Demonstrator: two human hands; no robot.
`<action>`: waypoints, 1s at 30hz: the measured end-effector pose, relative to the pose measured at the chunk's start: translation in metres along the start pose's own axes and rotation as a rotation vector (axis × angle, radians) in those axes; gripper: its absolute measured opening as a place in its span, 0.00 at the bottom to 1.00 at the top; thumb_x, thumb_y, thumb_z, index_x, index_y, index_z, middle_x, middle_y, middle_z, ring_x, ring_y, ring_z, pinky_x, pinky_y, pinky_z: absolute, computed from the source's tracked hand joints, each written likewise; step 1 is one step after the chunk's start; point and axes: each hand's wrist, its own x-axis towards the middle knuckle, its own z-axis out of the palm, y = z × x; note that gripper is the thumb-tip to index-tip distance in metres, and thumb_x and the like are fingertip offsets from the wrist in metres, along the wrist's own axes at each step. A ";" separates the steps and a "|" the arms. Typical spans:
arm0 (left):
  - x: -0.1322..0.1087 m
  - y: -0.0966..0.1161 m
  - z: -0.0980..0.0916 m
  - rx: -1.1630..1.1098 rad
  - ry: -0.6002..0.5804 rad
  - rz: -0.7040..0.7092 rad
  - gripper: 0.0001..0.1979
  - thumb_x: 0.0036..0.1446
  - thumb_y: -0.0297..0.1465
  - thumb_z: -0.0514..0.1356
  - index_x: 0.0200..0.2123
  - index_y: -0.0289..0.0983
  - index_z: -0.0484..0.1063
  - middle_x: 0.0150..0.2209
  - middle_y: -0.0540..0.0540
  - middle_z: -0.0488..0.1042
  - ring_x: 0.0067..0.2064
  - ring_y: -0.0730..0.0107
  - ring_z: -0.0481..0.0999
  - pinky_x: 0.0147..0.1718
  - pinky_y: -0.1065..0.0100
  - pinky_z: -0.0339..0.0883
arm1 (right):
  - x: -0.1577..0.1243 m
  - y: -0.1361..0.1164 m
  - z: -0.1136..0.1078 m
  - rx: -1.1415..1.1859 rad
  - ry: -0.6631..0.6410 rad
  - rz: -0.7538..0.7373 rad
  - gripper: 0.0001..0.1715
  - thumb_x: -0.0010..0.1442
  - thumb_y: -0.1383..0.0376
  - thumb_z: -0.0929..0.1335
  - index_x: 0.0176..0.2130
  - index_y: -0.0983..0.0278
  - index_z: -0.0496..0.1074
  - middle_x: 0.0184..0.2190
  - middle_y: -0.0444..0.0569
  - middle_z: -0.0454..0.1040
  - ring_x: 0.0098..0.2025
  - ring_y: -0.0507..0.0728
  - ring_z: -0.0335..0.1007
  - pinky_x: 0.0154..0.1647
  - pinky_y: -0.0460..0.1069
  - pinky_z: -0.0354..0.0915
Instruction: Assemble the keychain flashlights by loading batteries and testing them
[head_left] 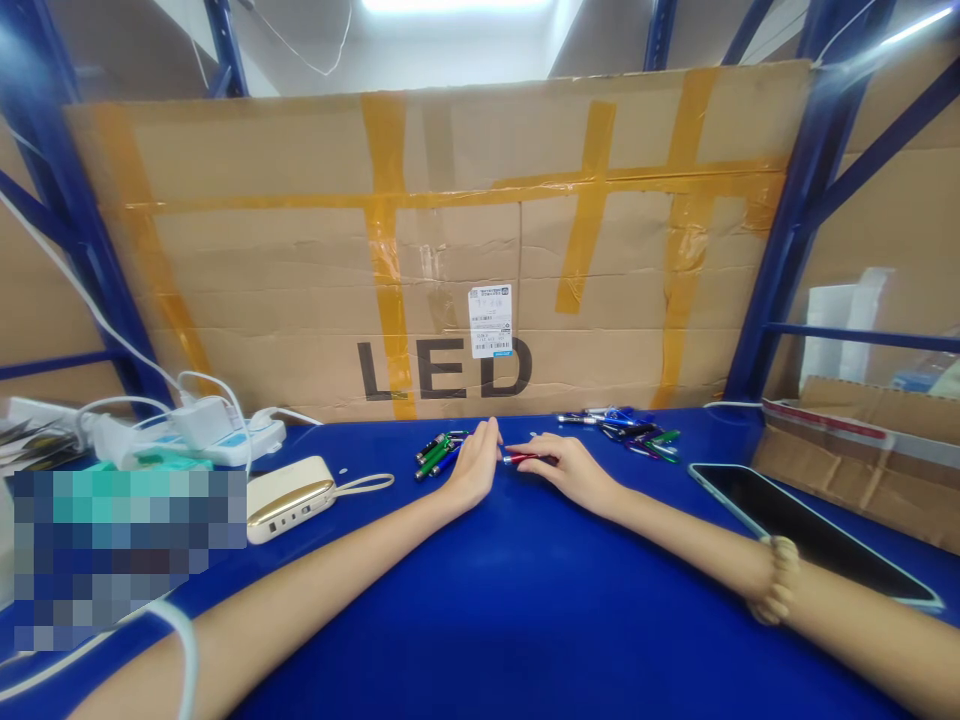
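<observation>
My right hand [574, 472] has its thumb and fingers closed on a red pen [521, 458], whose tip points left. Just across from that tip, my left hand [476, 468] stands on its edge, fingers stretched out and holding nothing. A small pile of green, blue and dark pens [435, 457] lies right beside the left hand's outer side, partly hidden by it. Behind the right hand, a looser heap of pens [634, 432] in blue, black, green and silver is spread on the blue table [480, 620].
A cream power bank [292, 500] with a strap lies left, near a white power strip [255, 440] and cables. On the right are a phone [810, 535] and an open cardboard box [840, 455]. A large carton [285, 290] marked LED closes off the back.
</observation>
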 end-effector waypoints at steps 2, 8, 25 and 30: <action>0.000 0.000 0.000 0.007 -0.001 0.000 0.21 0.61 0.44 0.36 0.27 0.40 0.59 0.23 0.50 0.64 0.32 0.65 0.66 0.37 0.65 0.59 | 0.000 0.001 0.000 0.001 -0.008 0.008 0.16 0.58 0.56 0.64 0.43 0.57 0.74 0.35 0.48 0.76 0.37 0.57 0.68 0.37 0.50 0.62; -0.001 0.001 0.000 0.005 -0.002 0.002 0.21 0.61 0.44 0.36 0.27 0.41 0.59 0.24 0.49 0.64 0.32 0.65 0.66 0.37 0.65 0.59 | 0.000 0.002 0.001 0.014 -0.005 0.017 0.15 0.57 0.56 0.65 0.43 0.56 0.74 0.38 0.46 0.76 0.39 0.57 0.68 0.40 0.51 0.62; -0.003 0.008 0.000 -0.165 -0.117 0.039 0.22 0.60 0.43 0.37 0.28 0.37 0.63 0.30 0.47 0.68 0.35 0.67 0.68 0.37 0.67 0.61 | -0.001 0.000 0.001 -0.018 0.034 0.013 0.11 0.54 0.57 0.68 0.37 0.57 0.77 0.33 0.45 0.75 0.35 0.55 0.69 0.36 0.48 0.62; 0.001 0.004 0.002 -0.172 -0.085 -0.001 0.26 0.60 0.43 0.34 0.28 0.37 0.65 0.30 0.46 0.69 0.35 0.66 0.69 0.36 0.66 0.61 | 0.000 0.000 0.001 -0.033 0.036 0.013 0.11 0.55 0.57 0.68 0.37 0.57 0.77 0.33 0.45 0.76 0.36 0.56 0.68 0.37 0.48 0.62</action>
